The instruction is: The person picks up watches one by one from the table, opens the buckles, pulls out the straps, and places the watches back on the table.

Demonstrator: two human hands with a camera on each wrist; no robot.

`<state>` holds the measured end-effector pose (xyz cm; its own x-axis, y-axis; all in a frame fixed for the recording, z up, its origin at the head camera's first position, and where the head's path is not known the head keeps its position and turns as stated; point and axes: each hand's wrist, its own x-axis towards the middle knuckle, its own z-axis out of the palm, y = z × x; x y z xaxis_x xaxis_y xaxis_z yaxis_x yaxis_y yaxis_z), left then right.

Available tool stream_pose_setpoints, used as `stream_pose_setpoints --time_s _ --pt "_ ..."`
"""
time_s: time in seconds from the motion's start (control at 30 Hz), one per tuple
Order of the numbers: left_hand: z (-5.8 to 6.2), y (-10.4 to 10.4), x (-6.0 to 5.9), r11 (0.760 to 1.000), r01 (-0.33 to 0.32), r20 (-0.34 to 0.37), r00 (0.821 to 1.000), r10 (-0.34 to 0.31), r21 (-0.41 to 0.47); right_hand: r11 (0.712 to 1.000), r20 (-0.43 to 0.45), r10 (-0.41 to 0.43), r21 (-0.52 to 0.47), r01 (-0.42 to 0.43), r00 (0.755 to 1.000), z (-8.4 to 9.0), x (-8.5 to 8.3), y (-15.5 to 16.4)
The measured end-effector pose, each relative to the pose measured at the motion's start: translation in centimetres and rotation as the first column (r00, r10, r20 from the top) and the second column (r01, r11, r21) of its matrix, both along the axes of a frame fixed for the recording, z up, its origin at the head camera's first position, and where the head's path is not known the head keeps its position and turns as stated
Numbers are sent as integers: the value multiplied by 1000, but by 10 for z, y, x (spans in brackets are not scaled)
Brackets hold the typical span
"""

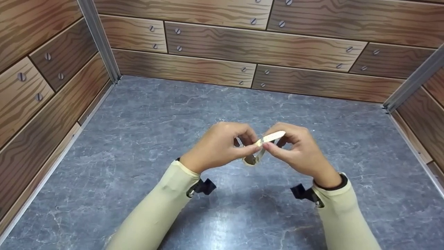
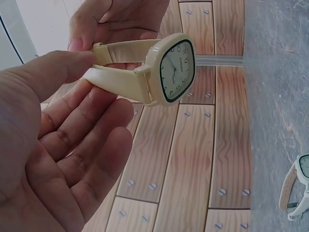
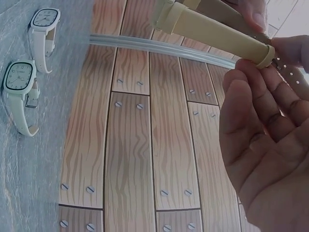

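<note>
A cream wristwatch (image 2: 177,72) with a rounded square dial is held up in front of me by both hands. Its strap (image 3: 217,38) is bent into a loop, and small holes show near one end in the right wrist view. My left hand (image 1: 222,144) pinches the strap between thumb and fingers. From the other side, my right hand (image 1: 301,149) pinches it near the holed end, the pale strap tip (image 1: 275,136) sticking out above its fingers. Both sets of fingertips meet close together there. Fingers partly hide the strap's join.
Two more pale watches, an upper one (image 3: 44,20) and a lower one (image 3: 20,77), lie on the blue-grey marbled table (image 1: 156,114) in the right wrist view. Wood-patterned walls (image 1: 208,41) with metal corner posts (image 1: 102,38) enclose the table at the back and sides.
</note>
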<state>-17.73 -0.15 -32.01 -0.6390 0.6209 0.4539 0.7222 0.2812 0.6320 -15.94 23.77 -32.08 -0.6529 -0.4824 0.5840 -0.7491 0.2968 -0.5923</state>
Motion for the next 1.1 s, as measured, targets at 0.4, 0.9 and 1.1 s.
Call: stream_pose_setpoints --time_s 0.4,0.9,1.1 --pt "-1 3 1 999 -5 -65 998 1 -50 1000 7 -12 18 12 1000 2 2 3" --pt "-3 5 3 999 -27 -131 991 23 -29 999 28 16 51 -18 999 2 3 0" --pt "-2 5 4 999 -25 -108 994 22 -25 999 -8 13 34 -13 1000 4 3 0"
